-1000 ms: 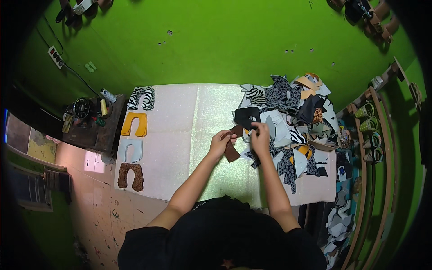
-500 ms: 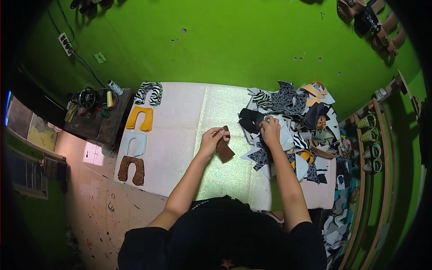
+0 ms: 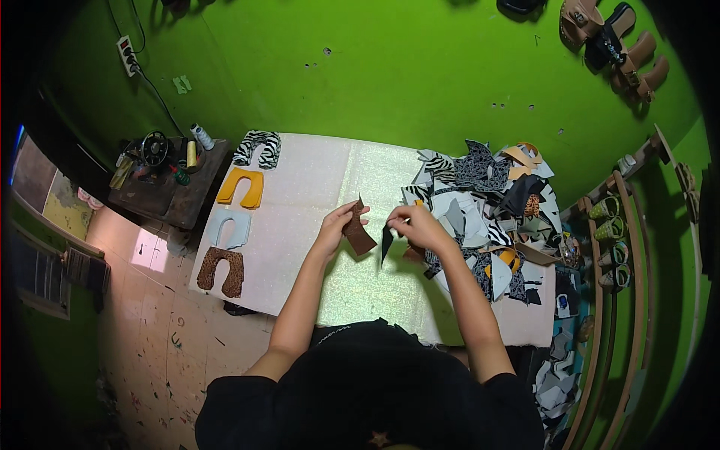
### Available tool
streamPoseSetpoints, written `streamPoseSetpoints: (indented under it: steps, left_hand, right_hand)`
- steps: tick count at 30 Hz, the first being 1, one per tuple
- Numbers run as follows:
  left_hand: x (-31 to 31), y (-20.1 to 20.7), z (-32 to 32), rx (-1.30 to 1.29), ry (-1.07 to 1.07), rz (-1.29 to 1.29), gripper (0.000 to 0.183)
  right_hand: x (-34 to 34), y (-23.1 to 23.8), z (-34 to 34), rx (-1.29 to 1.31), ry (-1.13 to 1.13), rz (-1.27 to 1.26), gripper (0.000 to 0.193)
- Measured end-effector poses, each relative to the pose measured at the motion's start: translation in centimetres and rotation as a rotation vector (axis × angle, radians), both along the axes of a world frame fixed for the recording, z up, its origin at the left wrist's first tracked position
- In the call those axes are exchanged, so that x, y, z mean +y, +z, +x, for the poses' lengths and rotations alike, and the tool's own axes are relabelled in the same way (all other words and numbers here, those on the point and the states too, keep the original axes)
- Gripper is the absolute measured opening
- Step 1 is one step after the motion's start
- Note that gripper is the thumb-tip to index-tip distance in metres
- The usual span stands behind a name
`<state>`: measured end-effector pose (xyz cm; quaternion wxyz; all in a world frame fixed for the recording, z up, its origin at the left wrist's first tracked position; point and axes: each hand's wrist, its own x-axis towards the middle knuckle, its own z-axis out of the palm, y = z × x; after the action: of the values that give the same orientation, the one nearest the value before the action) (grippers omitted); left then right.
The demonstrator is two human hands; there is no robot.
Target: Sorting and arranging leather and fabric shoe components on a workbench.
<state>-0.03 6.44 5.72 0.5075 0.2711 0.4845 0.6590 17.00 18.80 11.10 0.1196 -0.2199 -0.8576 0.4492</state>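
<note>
Over the middle of the table, my left hand (image 3: 335, 227) is closed on a brown textured leather-like scrap (image 3: 361, 238), which hangs at a slant. To its right, my right hand (image 3: 417, 226) pinches a black scrap (image 3: 386, 246), seen nearly edge-on, with its lower end pointing down. The two scraps are a short gap apart. Beyond my right hand lies a heap of mixed scraps (image 3: 471, 219) in grey, white, zebra, black and orange. Part of a brown scrap (image 3: 413, 254) shows under my right wrist.
U-shaped pieces line the left table edge: zebra (image 3: 268, 154), yellow (image 3: 253, 196), pale blue (image 3: 238, 229) and leopard (image 3: 233, 279). A sewing machine table (image 3: 161, 201) stands left. Sandals hang on a wooden rack (image 3: 626, 202) at right. A green wall (image 3: 405, 75) rises behind the pale table (image 3: 300, 187).
My right hand has come away from the heap leftward and nearer me, now with the black scrap. My left hand, still holding the brown scrap, has shifted slightly left. The view has tilted slightly.
</note>
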Motion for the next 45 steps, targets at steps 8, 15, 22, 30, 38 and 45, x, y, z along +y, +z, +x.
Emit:
streamPoseSetpoints:
  steps: [8,15,22,30,38,45]
  left_hand:
    - [-2.9,1.5,0.8,-0.13,-0.248,0.122,0.046]
    - [-4.9,1.4,0.9,0.055,-0.345,0.066,0.047]
    - [-6.0,2.0,0.3,0.005,-0.328,0.071,0.042]
    - [-7.5,3.2,-1.3,0.019,-0.298,0.054,0.034]
    - [-9.2,3.2,-3.7,-0.017,-0.236,0.008,0.03]
    - [-10.6,4.6,-5.7,0.031,-0.282,0.054,0.03]
  right_hand:
    - [-5.1,5.1,-3.0,-0.37,-0.011,0.267,0.03]
    - [-4.8,1.6,-3.5,-0.108,0.036,-0.021,0.026]
    - [-5.3,1.5,-3.2,-0.063,-0.03,0.02,0.02]
    - [-5.9,-0.7,-3.7,0.108,-0.082,-0.304,0.019]
    - [-7.2,-4.8,-5.8,0.387,-0.204,-0.554,0.028]
    - [-9.3,-7.7,-7.9,0.29,-0.188,-0.934,0.035]
